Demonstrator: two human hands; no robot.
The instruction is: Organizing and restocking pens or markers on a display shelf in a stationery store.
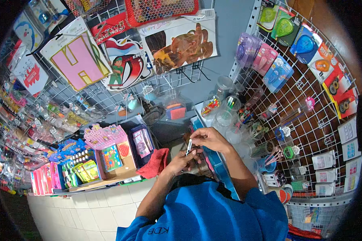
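Note:
A slim white pen with dark markings stands tilted between my hands, in front of my chest. The fingers of my left hand wrap around its lower part, and that end is mostly hidden. From the right, my right hand meets the pen's upper tip with thumb and forefinger, the other fingers curled. Beside my left wrist, a red cloth hangs over the corner of a display box. Clear plastic cups, some with pens, stand just beyond my right hand.
Wire grid panels with hanging packets rise ahead and on the right. At left are a cardboard display box and small boxed goods. A blue drawer unit stands under my right forearm. Pale floor tiles show below left.

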